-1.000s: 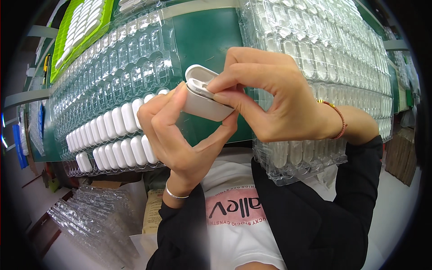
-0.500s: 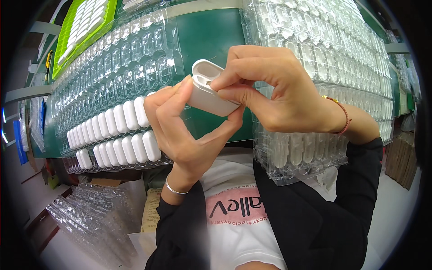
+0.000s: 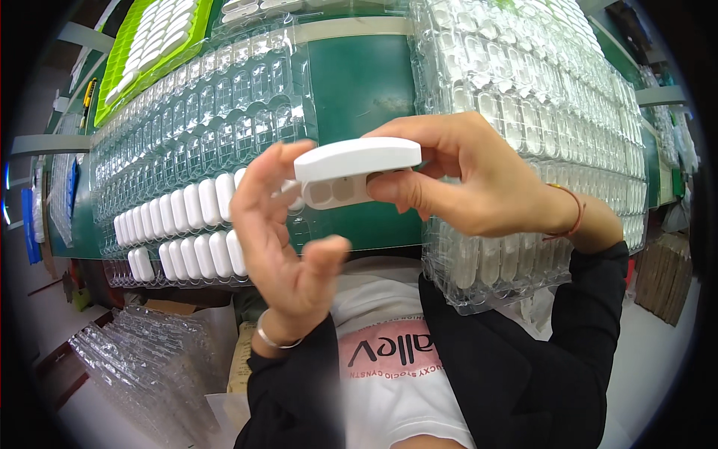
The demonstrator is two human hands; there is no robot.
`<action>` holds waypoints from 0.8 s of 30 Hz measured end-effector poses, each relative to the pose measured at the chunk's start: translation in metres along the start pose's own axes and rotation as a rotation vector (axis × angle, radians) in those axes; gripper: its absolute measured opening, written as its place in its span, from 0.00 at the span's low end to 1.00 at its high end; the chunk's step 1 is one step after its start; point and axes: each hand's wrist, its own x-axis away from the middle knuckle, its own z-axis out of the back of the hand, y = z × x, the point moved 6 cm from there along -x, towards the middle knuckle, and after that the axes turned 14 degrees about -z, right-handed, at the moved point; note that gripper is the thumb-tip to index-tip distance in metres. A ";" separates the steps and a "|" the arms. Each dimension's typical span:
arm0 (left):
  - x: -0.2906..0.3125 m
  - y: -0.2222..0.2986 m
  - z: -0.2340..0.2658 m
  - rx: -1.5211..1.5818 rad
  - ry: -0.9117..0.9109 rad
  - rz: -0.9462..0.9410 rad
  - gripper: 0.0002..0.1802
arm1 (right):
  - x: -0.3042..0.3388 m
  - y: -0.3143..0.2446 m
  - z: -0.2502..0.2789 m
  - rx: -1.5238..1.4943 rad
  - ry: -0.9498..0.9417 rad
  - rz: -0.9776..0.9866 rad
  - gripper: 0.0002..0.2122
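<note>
A white earphone charging case (image 3: 359, 157) hangs in the air above the table, its lid open and its two hollow earbud wells facing me. My right hand (image 3: 486, 179) grips the right end, fingers behind the lid and thumb pressed against the inside. Beside the left end is my left hand (image 3: 273, 239), its fingers spread and the thumb held well apart, slightly blurred. Its upper fingers come close to the case; whether they touch it I cannot tell. A small pale shape by those fingers is too unclear to name.
At left, a clear plastic tray (image 3: 202, 112) carries two rows of white cases (image 3: 198, 206). Clear trays (image 3: 516, 142) holding pale parts are stacked at right. A lime-green tray (image 3: 112, 82) of white pieces lies far left on the green table (image 3: 359, 82). Bundled clear plastic (image 3: 142, 367) stands below left.
The case has turned so its lid is uppermost and its inside faces me. My right hand has gone from pinching at the opening to holding the case; my left hand has let go and spread.
</note>
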 end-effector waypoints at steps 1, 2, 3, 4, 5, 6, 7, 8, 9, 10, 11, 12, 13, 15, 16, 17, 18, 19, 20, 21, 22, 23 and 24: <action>0.000 -0.001 0.007 -0.012 -0.085 0.160 0.35 | 0.001 0.000 0.001 0.098 0.084 0.127 0.09; -0.004 -0.001 0.005 -0.072 -0.186 0.161 0.28 | 0.002 -0.001 0.001 0.161 0.108 0.146 0.09; -0.008 0.002 0.004 -0.137 -0.285 0.153 0.21 | 0.004 -0.004 0.001 0.225 0.130 0.170 0.09; -0.009 0.003 0.004 -0.139 -0.333 0.154 0.20 | 0.006 -0.007 0.000 0.285 0.153 0.191 0.09; -0.010 0.003 0.006 -0.141 -0.382 0.156 0.20 | 0.007 -0.007 -0.002 0.348 0.169 0.222 0.09; -0.010 0.002 0.006 -0.141 -0.427 0.158 0.20 | 0.008 -0.007 -0.003 0.413 0.183 0.250 0.09; -0.008 0.001 0.006 -0.064 -0.377 0.271 0.20 | 0.009 -0.008 -0.006 0.483 0.153 0.270 0.12; -0.007 -0.002 0.009 -0.095 -0.408 0.260 0.21 | 0.009 -0.008 -0.008 0.490 0.156 0.337 0.14; -0.011 -0.002 0.011 -0.166 -0.452 0.211 0.22 | 0.009 -0.005 -0.009 0.505 0.170 0.402 0.17; -0.014 0.000 0.012 -0.238 -0.494 0.162 0.22 | 0.010 -0.006 -0.009 0.520 0.183 0.467 0.20; -0.014 0.000 0.011 -0.227 -0.491 0.173 0.22 | 0.009 -0.004 -0.009 0.498 0.122 0.422 0.22; -0.011 0.001 0.011 -0.220 -0.484 0.188 0.22 | 0.008 -0.004 -0.011 0.518 0.104 0.397 0.22; -0.008 0.000 0.012 -0.212 -0.477 0.203 0.22 | 0.009 -0.003 -0.013 0.538 0.086 0.371 0.22; -0.001 -0.007 0.010 -0.077 -0.455 0.334 0.24 | 0.009 -0.003 -0.013 0.569 0.051 0.383 0.24; 0.003 -0.010 0.009 -0.003 -0.433 0.401 0.24 | 0.010 -0.004 -0.012 0.558 0.086 0.424 0.24; 0.003 -0.011 0.008 -0.017 -0.431 0.340 0.24 | 0.011 -0.002 -0.013 0.547 0.121 0.464 0.24; 0.002 -0.012 0.008 -0.034 -0.426 0.278 0.23 | 0.012 -0.004 -0.014 0.536 0.153 0.509 0.24; 0.001 -0.011 0.008 -0.052 -0.421 0.215 0.23 | 0.011 -0.006 -0.015 0.545 0.175 0.519 0.22; 0.000 -0.012 0.007 -0.052 -0.412 0.208 0.22 | 0.011 -0.008 -0.016 0.553 0.197 0.528 0.20; 0.001 -0.015 0.007 -0.048 -0.403 0.207 0.22 | 0.010 -0.007 -0.016 0.560 0.217 0.530 0.17; 0.002 -0.017 0.006 -0.043 -0.394 0.207 0.21 | 0.009 -0.005 -0.014 0.551 0.214 0.514 0.16; 0.002 -0.022 0.003 -0.020 -0.400 0.231 0.21 | 0.007 -0.001 -0.012 0.540 0.211 0.498 0.15; 0.004 -0.027 0.001 0.002 -0.407 0.292 0.19 | 0.004 0.005 -0.012 0.523 0.204 0.474 0.15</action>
